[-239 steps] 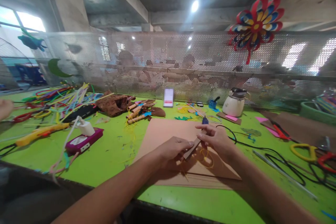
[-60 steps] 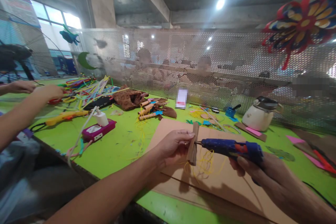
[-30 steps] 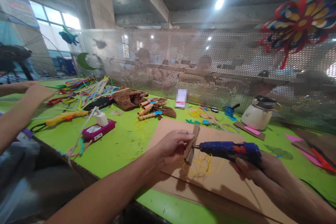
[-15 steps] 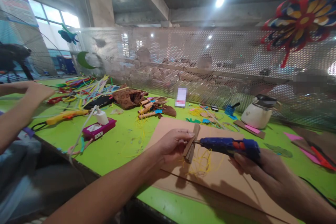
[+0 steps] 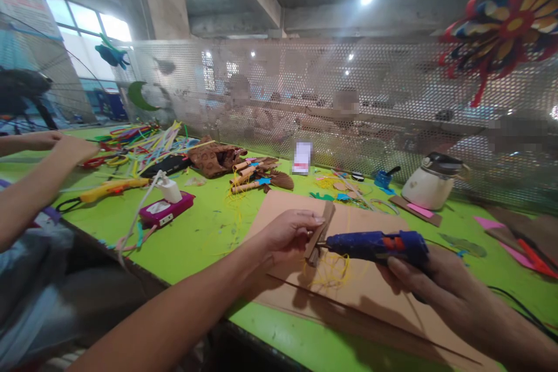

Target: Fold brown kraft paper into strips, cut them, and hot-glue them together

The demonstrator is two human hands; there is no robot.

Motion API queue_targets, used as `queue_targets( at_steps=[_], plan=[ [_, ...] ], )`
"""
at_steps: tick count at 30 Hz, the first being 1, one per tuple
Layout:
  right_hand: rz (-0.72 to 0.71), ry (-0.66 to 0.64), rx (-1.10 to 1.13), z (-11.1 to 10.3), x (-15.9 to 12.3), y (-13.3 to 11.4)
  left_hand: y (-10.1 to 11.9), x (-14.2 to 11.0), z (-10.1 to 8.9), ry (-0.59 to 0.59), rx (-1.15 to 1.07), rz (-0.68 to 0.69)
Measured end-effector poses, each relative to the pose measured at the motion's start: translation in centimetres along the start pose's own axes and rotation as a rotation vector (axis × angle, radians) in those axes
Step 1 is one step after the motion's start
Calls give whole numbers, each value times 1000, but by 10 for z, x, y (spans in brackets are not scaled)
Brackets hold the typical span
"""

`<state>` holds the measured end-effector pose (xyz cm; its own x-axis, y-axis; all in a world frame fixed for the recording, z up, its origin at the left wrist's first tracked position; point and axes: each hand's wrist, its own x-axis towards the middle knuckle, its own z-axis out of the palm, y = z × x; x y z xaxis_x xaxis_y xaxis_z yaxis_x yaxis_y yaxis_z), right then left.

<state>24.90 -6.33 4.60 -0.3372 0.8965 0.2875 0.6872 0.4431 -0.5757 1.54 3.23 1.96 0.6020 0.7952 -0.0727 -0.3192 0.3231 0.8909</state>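
Note:
Between the fingers of my left hand (image 5: 291,231) is a folded strip of brown paper (image 5: 323,226), held tilted over the board. My right hand (image 5: 429,279) grips a blue hot glue gun (image 5: 375,245) with orange-red parts. The gun's metal nozzle touches or nearly touches the paper's lower part; which of the two I cannot tell. Below, a tangle of yellow string (image 5: 329,272) hangs or lies by the paper, over a tan cardboard sheet (image 5: 383,296).
On the green table (image 5: 209,238) are a purple power strip (image 5: 168,210), a yellow glue gun (image 5: 111,189), brown paper pieces with tan rolls (image 5: 257,177) and a white kettle (image 5: 429,183). A co-worker's arms (image 5: 39,186) reach in at left. Perforated metal screen (image 5: 270,87) stands behind.
The glue gun has shifted slightly left and down along the brown paper, toward its lower end. The paper has turned a little in my left hand. The co-worker's hands have moved slightly.

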Motion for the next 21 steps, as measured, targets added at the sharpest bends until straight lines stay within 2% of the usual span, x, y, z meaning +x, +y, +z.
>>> queue_targets(
  at_steps=[7, 14, 21],
  plan=[
    [-7, -12, 19, -1, -2, -1, -2, 3, -4, -24, 11, -19],
    [-16, -63, 35, -3, 1, 4, 1, 1, 0, -24, -28, -21],
    [-15, 12, 86, -10, 9, 5, 6, -6, 7, -25, -36, -24]
  ],
)
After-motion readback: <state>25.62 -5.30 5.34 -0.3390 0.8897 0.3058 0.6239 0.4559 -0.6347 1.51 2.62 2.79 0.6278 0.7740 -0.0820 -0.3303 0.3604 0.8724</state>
